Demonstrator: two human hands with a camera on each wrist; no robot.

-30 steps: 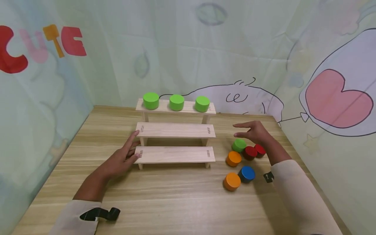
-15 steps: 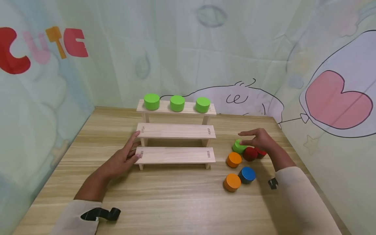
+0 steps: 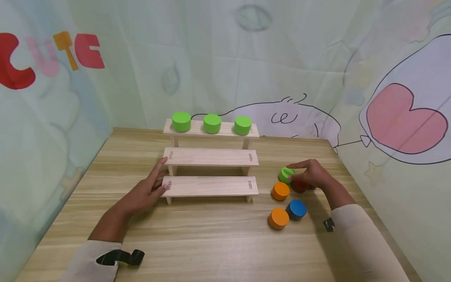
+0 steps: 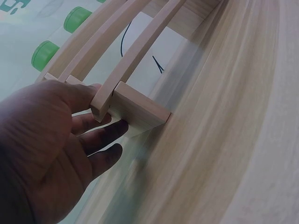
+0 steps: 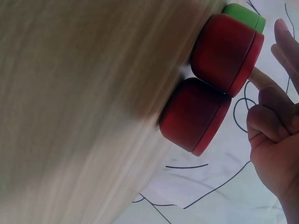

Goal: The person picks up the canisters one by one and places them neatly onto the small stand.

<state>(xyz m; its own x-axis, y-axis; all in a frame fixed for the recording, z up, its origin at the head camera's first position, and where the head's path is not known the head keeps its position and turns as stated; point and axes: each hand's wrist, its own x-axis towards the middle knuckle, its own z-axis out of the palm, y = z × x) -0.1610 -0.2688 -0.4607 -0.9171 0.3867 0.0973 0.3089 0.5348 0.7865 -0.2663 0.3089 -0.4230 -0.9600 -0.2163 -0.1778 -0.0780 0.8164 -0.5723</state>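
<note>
In the head view, a wooden rack (image 3: 211, 186) with three steps stands in the middle of the table. My left hand (image 3: 144, 194) holds its left end; the left wrist view has the thumb against the plank end (image 4: 105, 102) and the other fingers below it. On the right, my right hand (image 3: 313, 174) is over a loose green cylinder (image 3: 284, 176), a finger at its top edge and the thumb at its near side. In the right wrist view, two red cylinders (image 5: 226, 51) partly hide the green one (image 5: 243, 15), and a raised fingertip is apart from it.
Several green cylinders (image 3: 212, 123) stand in a row on the top step. Two orange cylinders (image 3: 278, 218) and a blue cylinder (image 3: 296, 210) stand on the table (image 3: 211, 243) nearer to me. Printed cloth walls (image 3: 141, 78) enclose the back and sides.
My right hand has come down and slightly right, from above the loose green cylinder to its top and side. My left hand stays at the rack's end.
</note>
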